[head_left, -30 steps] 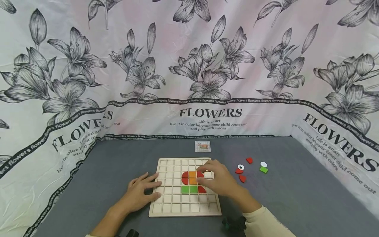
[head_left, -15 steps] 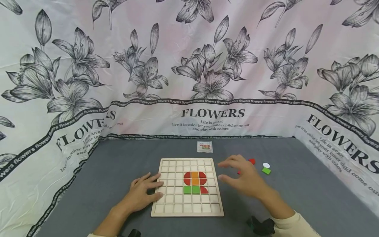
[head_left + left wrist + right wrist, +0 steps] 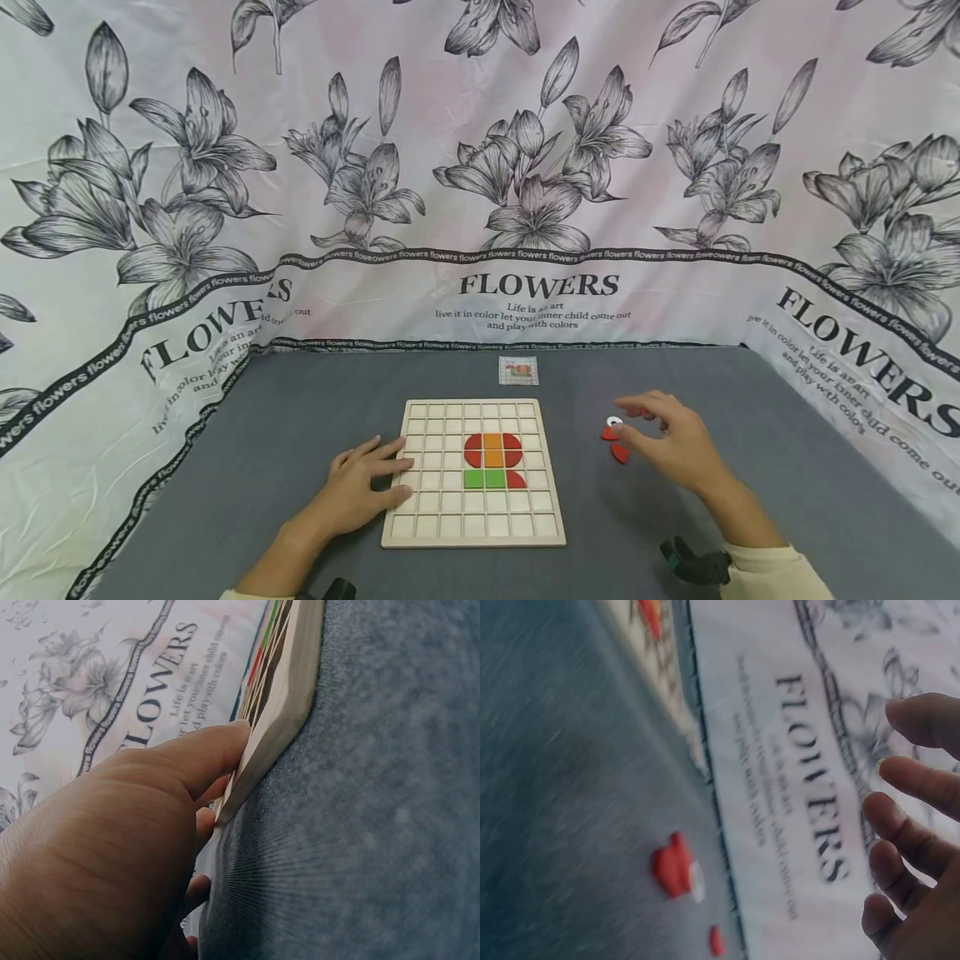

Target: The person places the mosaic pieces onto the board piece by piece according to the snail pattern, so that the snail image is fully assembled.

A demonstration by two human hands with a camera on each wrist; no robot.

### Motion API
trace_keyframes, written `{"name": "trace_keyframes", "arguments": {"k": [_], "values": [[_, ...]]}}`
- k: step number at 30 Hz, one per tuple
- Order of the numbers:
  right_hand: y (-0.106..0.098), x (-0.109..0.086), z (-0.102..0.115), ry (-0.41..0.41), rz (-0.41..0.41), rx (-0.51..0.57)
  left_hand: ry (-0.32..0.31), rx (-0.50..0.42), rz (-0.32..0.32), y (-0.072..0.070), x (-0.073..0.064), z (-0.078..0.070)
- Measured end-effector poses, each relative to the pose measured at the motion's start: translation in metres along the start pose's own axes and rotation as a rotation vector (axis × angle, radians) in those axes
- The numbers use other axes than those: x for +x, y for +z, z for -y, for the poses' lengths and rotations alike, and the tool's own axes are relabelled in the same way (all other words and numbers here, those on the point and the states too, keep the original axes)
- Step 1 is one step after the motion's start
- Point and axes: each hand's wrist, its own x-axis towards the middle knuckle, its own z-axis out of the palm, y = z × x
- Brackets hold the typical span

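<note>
My left hand rests on the left edge of a wooden grid board, fingers spread over its rim. In the left wrist view the thumb lies against the board's edge. Red quarter-round pieces, orange squares and green squares sit in the board's cells. My right hand hovers over the loose pieces to the right, thumb and fingers apart, nothing between them. Close to its fingertips lie a white ring and red pieces; the hand hides others.
A small picture card lies behind the board on the grey tabletop. A flower-printed cloth hangs along the back and sides. A dark strap device is on the right wrist.
My right hand has left the board's pattern and moved right to the loose pieces, now covering the white disc and green piece. The left hand stays on the board's edge.
</note>
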Motion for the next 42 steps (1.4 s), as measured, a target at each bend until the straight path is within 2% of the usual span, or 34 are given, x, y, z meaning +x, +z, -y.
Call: {"name": "trace_keyframes", "arguments": {"k": [6,13,23,32,36,42], "values": [[0.006,-0.006,-0.017,0.136,0.023,-0.027,-0.002,-0.006,0.003,0.000,-0.001,0.000],[0.015,-0.012,-0.039,0.249,0.132,-0.076,-0.004,-0.007,-0.009,0.000,0.000,0.000],[0.027,-0.020,-0.055,0.192,0.226,-0.133,0.004,-0.001,-0.011,0.000,0.000,0.000],[0.029,-0.019,-0.048,0.237,0.247,-0.164,-0.005,0.009,-0.006,-0.002,-0.001,-0.001],[0.028,-0.017,-0.044,0.240,0.215,-0.142,0.002,0.000,-0.008,-0.001,0.000,-0.001],[0.023,-0.010,-0.029,0.154,0.147,-0.074,0.001,-0.004,-0.004,-0.001,0.000,-0.001]]}}
